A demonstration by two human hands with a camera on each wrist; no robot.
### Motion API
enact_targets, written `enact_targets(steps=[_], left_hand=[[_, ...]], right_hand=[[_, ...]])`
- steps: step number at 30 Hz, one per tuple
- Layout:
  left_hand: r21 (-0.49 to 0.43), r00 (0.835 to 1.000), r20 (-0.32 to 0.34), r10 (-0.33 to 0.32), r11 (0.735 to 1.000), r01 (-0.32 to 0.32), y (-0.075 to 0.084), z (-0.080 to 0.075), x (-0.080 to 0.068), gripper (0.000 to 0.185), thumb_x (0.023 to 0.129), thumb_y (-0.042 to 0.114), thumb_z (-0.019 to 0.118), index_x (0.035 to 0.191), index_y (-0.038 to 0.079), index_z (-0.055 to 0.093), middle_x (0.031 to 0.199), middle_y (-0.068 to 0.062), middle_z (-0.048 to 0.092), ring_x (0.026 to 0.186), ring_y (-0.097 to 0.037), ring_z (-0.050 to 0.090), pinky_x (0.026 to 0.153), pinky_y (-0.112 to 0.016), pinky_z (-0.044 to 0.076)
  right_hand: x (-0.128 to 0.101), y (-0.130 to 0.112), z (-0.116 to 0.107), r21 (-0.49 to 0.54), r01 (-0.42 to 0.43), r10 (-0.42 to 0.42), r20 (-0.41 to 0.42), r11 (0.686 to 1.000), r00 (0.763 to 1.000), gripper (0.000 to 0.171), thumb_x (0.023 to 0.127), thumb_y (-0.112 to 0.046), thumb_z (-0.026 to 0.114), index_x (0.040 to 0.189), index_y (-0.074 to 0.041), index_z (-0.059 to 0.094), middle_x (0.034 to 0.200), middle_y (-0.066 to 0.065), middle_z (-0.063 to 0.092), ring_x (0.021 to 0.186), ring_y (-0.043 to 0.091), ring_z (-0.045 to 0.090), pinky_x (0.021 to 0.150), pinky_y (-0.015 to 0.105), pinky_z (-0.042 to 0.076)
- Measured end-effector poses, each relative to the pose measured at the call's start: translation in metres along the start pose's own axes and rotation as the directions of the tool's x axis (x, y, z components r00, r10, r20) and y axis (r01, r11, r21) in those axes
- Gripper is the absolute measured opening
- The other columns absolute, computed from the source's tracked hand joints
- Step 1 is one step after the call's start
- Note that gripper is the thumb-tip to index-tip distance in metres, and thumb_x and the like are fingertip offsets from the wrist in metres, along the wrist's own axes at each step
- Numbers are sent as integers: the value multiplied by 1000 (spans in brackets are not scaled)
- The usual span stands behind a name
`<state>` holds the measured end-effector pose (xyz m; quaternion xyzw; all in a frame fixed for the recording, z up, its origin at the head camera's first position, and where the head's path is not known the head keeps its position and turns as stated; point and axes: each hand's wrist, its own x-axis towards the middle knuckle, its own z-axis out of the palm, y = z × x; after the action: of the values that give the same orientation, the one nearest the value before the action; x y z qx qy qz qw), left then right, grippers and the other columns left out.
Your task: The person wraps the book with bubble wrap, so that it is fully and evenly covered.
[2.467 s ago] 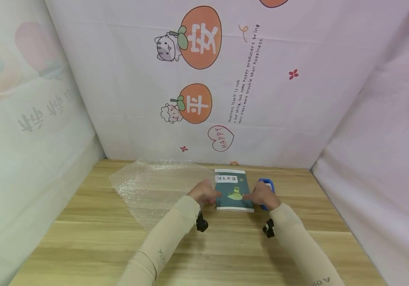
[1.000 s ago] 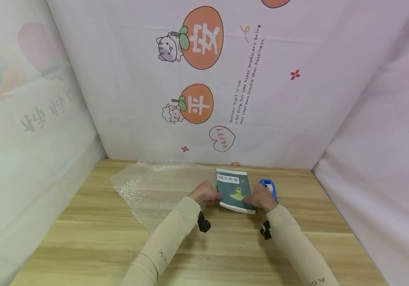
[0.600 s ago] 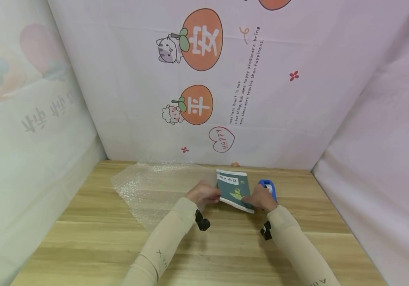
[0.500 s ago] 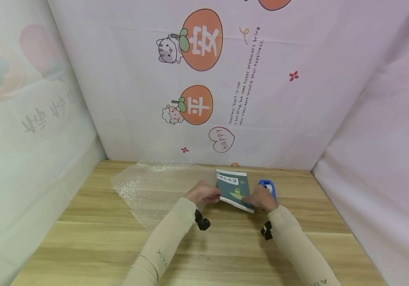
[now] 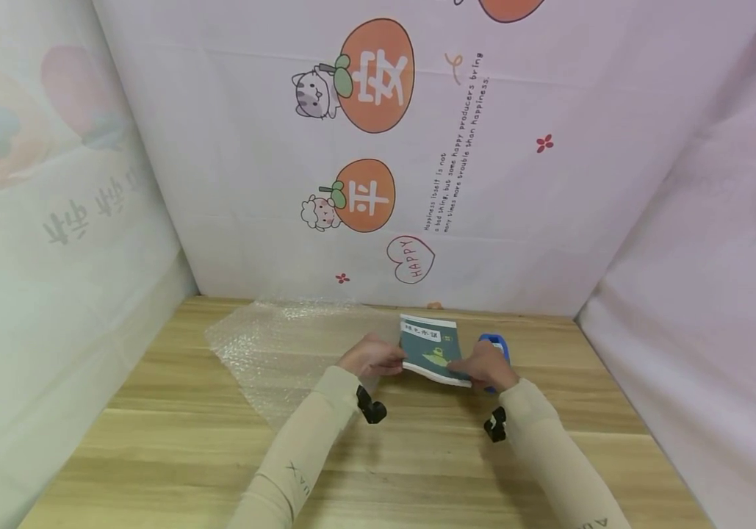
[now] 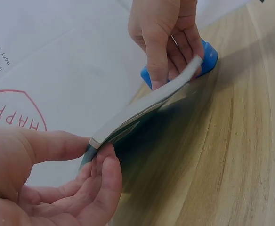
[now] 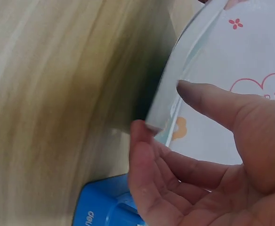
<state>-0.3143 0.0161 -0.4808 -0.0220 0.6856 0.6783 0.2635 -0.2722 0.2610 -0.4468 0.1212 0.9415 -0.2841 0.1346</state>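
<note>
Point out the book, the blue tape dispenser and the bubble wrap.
book (image 5: 432,351), head view, on its dark green front cover.
blue tape dispenser (image 5: 498,341), head view, on its far end beyond the right hand.
bubble wrap (image 5: 285,345), head view, on the sheet's middle.

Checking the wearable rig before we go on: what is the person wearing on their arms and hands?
Both arms are in long, snug beige sleeves reaching the wrists, with small dark lettering printed near each forearm. A small black camera unit is strapped under the left wrist and another under the right wrist. The left hand and right hand are bare: no gloves, and no rings or cables are visible.
</note>
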Motion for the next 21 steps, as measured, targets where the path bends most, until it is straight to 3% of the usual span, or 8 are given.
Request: enact_targets(steps=[4, 10, 14, 21], left_hand=[[24, 1000, 0, -9, 1000, 9, 1, 0, 0, 8, 93, -2, 73, 98, -6, 68, 82, -8, 70, 74, -13, 68, 78, -25, 66], [61, 1000, 7, 19, 998, -19, -1, 2, 0, 21, 94, -3, 73, 110, -13, 65, 98, -18, 76, 80, -15, 73, 88, -33, 66], [77, 999, 10, 43, 996, -44, -3, 4, -1, 18, 94, -3, 73, 108, -13, 66, 100, -20, 77, 79, -15, 74, 88, -34, 66], [150, 998, 2, 57, 987, -57, 0, 6, -3, 11, 94, 2, 74, 99, -7, 73, 92, -14, 79, 77, -14, 73, 79, -27, 66]], right_hand=[[-4, 1, -5, 7, 20, -20, -34, 1000, 999, 45, 87, -37, 84, 82, -3, 56, 67, 9, 65, 58, 18, 64, 57, 27, 53], [-6, 6, -6, 65, 34, -29, -65, 997, 997, 42, 86, -36, 85, 87, 1, 64, 70, 10, 69, 63, 21, 66, 61, 32, 55], [-3, 12, -5, 107, 41, -31, -98, 993, 995, 42, 85, -35, 86, 91, 1, 65, 70, 5, 65, 66, 20, 64, 61, 32, 54], [-4, 14, -6, 129, 59, -42, -130, 990, 991, 34, 85, -34, 86, 80, -3, 72, 70, -1, 59, 73, 19, 54, 60, 25, 44]])
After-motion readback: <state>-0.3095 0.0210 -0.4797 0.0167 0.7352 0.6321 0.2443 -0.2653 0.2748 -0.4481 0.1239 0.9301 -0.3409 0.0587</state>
